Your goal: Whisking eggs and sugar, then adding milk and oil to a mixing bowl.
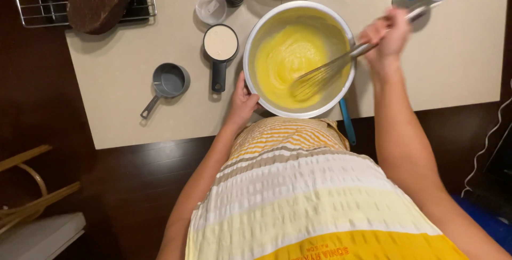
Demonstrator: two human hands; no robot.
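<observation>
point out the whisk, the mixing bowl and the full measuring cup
whisk [320,76], head view, on the wire loops
mixing bowl [298,112], head view, on the near rim
full measuring cup [220,42], head view, on the white contents

A steel bowl [300,57] of smooth yellow batter [288,60] is set upright at the counter's [122,78] near edge. A wire whisk [325,73] is slanted into the batter.

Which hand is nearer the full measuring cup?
Left. The left hand grips the bowl rim just below and right of the full measuring cup; the right hand holds the whisk across the bowl.
</observation>
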